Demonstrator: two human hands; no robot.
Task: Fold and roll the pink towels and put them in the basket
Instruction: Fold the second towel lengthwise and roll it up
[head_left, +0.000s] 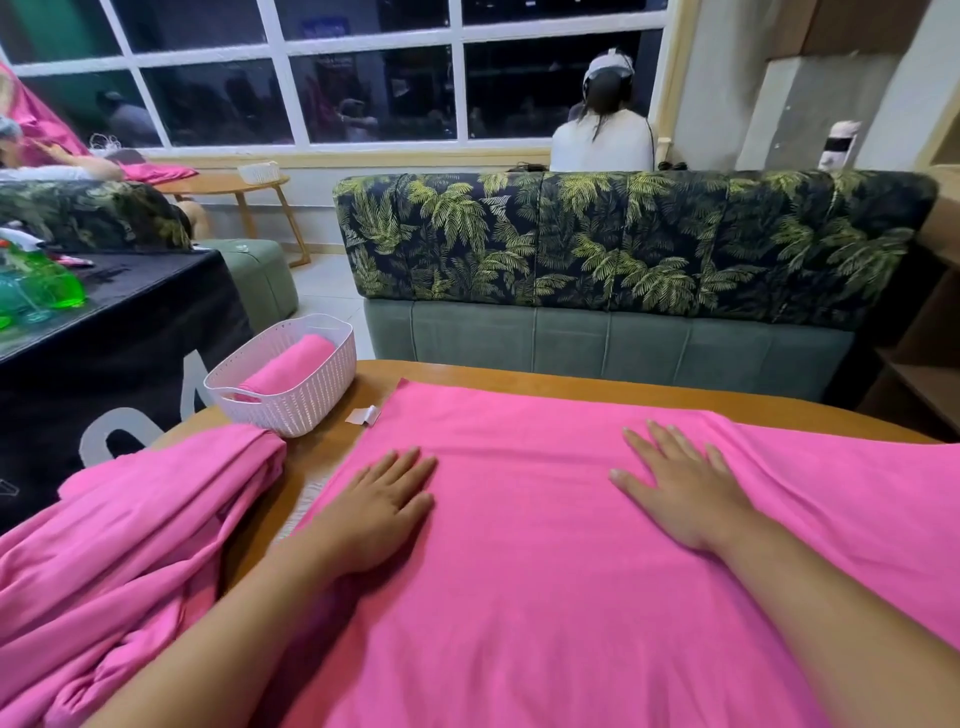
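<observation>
A pink towel (524, 545) lies spread flat across the wooden table (467, 373). My left hand (376, 501) rests palm down on its left part, fingers straight. My right hand (675, 480) presses flat on its upper right part, fingers spread. A second pink towel (130, 530) lies bunched at the table's left edge. At the far left corner stands a white perforated basket (311, 384) with one rolled pink towel (291, 366) inside. A white label (362, 414) sticks out at the flat towel's far left corner.
A palm-print sofa back (623, 244) runs just beyond the table. A black-covered table (119, 312) with green bottles (36, 286) stands to the left. A person (605, 130) sits by the window, and wooden shelving (930, 312) is on the right.
</observation>
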